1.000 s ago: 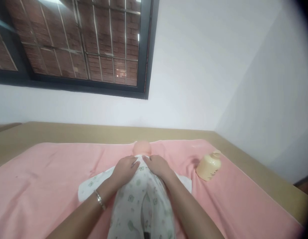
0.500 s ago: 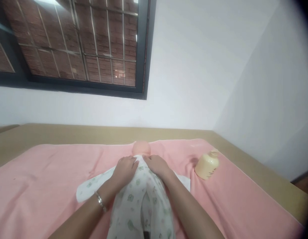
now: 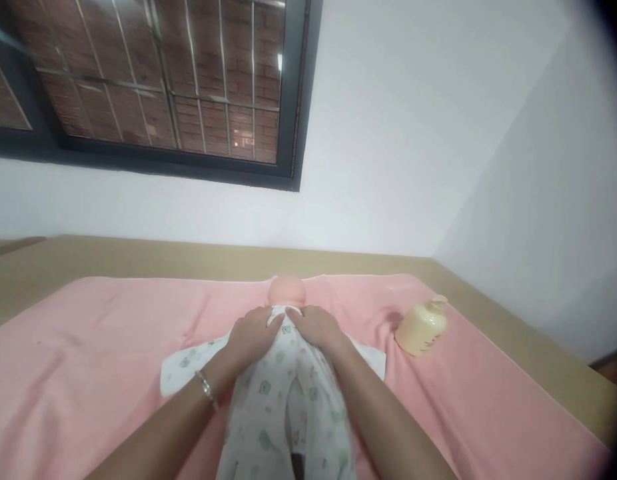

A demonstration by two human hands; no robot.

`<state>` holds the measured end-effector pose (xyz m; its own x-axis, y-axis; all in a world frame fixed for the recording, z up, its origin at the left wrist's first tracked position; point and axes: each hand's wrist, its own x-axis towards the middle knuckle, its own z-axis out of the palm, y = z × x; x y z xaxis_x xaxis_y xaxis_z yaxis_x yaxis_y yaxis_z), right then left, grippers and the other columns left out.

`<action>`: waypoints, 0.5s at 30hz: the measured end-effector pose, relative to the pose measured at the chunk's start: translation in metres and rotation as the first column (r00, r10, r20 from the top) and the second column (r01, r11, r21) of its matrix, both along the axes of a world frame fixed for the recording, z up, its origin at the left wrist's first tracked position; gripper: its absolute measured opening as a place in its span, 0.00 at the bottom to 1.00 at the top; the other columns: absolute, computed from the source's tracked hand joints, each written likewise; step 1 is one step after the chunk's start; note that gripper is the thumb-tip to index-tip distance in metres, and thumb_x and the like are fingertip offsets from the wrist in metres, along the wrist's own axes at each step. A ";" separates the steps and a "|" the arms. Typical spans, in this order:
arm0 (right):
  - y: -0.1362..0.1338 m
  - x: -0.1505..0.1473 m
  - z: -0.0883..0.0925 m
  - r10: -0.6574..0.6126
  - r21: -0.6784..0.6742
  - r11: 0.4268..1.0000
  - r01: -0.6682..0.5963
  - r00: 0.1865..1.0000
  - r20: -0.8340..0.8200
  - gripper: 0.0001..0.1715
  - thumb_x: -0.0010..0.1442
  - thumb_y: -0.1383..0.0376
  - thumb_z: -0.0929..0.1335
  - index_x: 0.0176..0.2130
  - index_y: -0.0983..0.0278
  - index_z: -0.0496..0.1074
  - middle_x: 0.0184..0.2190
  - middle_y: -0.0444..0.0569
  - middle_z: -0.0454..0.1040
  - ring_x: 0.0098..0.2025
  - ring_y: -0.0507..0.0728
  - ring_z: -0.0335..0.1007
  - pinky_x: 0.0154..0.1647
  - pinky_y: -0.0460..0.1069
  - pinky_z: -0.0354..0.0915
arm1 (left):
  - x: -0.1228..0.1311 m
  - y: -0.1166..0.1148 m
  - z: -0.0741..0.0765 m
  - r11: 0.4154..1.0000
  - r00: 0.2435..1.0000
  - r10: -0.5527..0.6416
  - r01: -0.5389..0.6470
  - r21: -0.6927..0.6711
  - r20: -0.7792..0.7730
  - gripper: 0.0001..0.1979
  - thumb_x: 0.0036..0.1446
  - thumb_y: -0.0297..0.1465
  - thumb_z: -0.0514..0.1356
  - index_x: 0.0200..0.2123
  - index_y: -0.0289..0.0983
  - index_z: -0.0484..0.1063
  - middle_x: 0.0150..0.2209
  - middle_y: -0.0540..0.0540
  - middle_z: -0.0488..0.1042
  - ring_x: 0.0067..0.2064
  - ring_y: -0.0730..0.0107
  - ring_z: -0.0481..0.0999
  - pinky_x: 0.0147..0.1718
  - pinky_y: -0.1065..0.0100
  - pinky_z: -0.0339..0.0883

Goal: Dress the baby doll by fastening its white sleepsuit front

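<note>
A baby doll [image 3: 287, 291] lies on its back on a pink sheet, only its round head showing past the collar. White baby clothes [image 3: 268, 387] with small green prints cover its body, sleeves spread to both sides. My left hand [image 3: 253, 332] is closed on the clothes at the left of the neckline. Opposite it, my right hand [image 3: 317, 327] closes on the right side of the neckline. Both thumbs lie near each other just below the head; the fingertips are partly hidden. A silver bracelet [image 3: 207, 389] circles my left wrist.
A cream-yellow pump bottle [image 3: 422, 327] stands on the pink sheet [image 3: 108, 347], to the right. Under the sheet is a tan padded surface [image 3: 188, 257] reaching the white wall [image 3: 378, 133]. A dark-framed, barred window [image 3: 178, 87] is above at the left.
The camera view has tilted slightly, so the scene sits a little higher and further right. My hands stay at the neckline of the clothes.
</note>
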<state>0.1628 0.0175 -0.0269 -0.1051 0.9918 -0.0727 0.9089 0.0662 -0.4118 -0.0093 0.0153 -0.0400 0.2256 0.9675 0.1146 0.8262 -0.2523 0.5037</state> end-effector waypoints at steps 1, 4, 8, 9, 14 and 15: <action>0.002 0.001 -0.002 -0.004 -0.004 1.000 0.004 1.000 -0.007 0.42 0.62 0.42 0.48 0.42 0.66 0.74 0.41 0.59 0.76 0.43 0.63 0.71 0.39 0.53 0.63 | 0.000 0.000 0.000 1.000 1.000 -0.001 0.001 0.001 0.002 0.26 0.61 0.49 0.41 0.45 0.42 0.72 0.45 0.43 0.74 0.48 0.58 0.71 0.46 0.60 0.61; 0.003 0.002 -0.006 -0.019 0.019 1.000 0.020 1.000 -0.010 0.43 0.62 0.41 0.47 0.41 0.65 0.75 0.41 0.58 0.76 0.43 0.64 0.71 0.40 0.54 0.63 | 0.000 0.000 -0.001 1.000 1.000 0.006 -0.006 0.011 0.002 0.26 0.61 0.48 0.41 0.45 0.41 0.72 0.45 0.43 0.74 0.48 0.58 0.71 0.46 0.60 0.61; 0.000 0.000 -0.006 -0.013 0.028 1.000 0.013 1.000 -0.007 0.44 0.62 0.41 0.46 0.41 0.65 0.75 0.41 0.59 0.76 0.43 0.63 0.71 0.41 0.55 0.63 | 0.002 0.000 -0.002 0.999 1.000 0.026 -0.026 0.028 -0.007 0.26 0.61 0.48 0.41 0.46 0.41 0.71 0.46 0.43 0.74 0.48 0.58 0.71 0.45 0.61 0.61; 0.000 -0.001 -0.005 -0.011 0.026 1.000 0.012 1.000 -0.002 0.44 0.62 0.41 0.46 0.42 0.65 0.75 0.41 0.59 0.75 0.43 0.63 0.71 0.41 0.55 0.63 | 0.002 0.000 -0.001 0.999 1.000 0.028 -0.028 0.030 -0.010 0.26 0.61 0.48 0.41 0.46 0.42 0.71 0.46 0.43 0.74 0.47 0.58 0.71 0.45 0.61 0.61; 0.000 0.000 -0.005 -0.011 0.013 1.000 0.010 1.000 0.019 0.44 0.62 0.42 0.45 0.43 0.65 0.74 0.42 0.59 0.75 0.43 0.63 0.71 0.42 0.54 0.63 | 0.004 0.000 0.000 0.999 0.999 0.032 -0.032 0.027 -0.021 0.26 0.61 0.47 0.41 0.46 0.41 0.71 0.46 0.43 0.74 0.47 0.59 0.71 0.45 0.61 0.61; 0.001 0.000 -0.005 -0.007 0.014 1.000 0.007 1.000 0.021 0.44 0.62 0.42 0.45 0.43 0.65 0.74 0.42 0.59 0.75 0.43 0.63 0.71 0.42 0.54 0.63 | 0.004 0.000 0.000 0.999 0.999 0.034 -0.034 0.026 -0.020 0.26 0.61 0.47 0.41 0.46 0.41 0.71 0.46 0.43 0.74 0.48 0.59 0.71 0.45 0.61 0.61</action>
<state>0.1624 0.0183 -0.0321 -0.0969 0.9934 -0.0609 0.9177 0.0655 -0.3918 -0.0054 0.0152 -0.0400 0.1953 0.9713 0.1355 0.8444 -0.2368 0.4805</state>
